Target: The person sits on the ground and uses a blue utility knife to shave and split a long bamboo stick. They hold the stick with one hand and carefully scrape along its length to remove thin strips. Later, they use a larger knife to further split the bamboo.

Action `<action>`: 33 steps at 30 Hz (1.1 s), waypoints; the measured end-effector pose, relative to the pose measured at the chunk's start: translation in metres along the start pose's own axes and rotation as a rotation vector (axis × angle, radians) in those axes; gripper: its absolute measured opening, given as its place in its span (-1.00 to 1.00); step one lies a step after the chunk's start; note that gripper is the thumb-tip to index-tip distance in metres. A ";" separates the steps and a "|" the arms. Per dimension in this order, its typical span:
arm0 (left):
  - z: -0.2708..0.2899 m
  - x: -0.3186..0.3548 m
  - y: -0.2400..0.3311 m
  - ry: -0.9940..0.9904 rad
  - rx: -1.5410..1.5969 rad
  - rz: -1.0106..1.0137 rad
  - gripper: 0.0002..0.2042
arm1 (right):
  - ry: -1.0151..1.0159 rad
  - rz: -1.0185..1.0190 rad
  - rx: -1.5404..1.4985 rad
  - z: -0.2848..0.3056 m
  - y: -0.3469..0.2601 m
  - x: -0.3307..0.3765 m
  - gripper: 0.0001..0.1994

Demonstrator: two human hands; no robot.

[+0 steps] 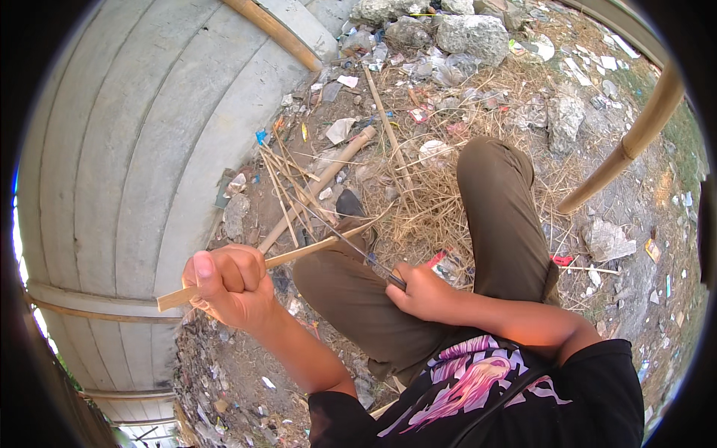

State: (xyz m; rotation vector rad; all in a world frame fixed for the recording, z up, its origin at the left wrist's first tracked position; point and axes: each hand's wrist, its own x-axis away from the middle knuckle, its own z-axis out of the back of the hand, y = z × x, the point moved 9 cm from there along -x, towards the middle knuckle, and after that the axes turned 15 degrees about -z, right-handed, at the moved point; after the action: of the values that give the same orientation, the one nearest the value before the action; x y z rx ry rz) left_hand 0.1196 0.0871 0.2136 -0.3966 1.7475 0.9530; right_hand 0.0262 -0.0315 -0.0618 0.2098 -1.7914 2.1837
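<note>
I'm gripping the bamboo strip (299, 254) in my clenched left hand (228, 287), its length running toward center frame; my right hand (422, 291) is closing around the knife (358, 250), crossing it.

The bamboo strip (299, 254) looks like pale, matt, split wood. The knife blade (351, 243) is thin dull metal. Trousers (500, 216) are matt olive cloth; the wall (127, 149) is smooth grey concrete.
</note>
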 end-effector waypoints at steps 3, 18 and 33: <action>0.003 0.000 0.006 0.012 -0.013 -0.029 -0.51 | 0.064 0.153 0.043 0.001 -0.012 0.008 -0.69; 0.002 0.006 0.010 0.022 -0.075 -0.012 -0.54 | 0.079 0.033 -0.023 -0.004 0.003 0.000 -0.65; -0.098 0.015 0.139 -0.376 -0.213 -0.535 -0.48 | 0.464 -0.156 0.692 0.023 0.136 -0.083 -0.70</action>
State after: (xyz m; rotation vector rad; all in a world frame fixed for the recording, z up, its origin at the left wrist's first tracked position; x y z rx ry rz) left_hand -0.0416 0.1029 0.2690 -0.7294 1.1192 0.7605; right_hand 0.0577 -0.0896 -0.2088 -0.0155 -0.7218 2.3961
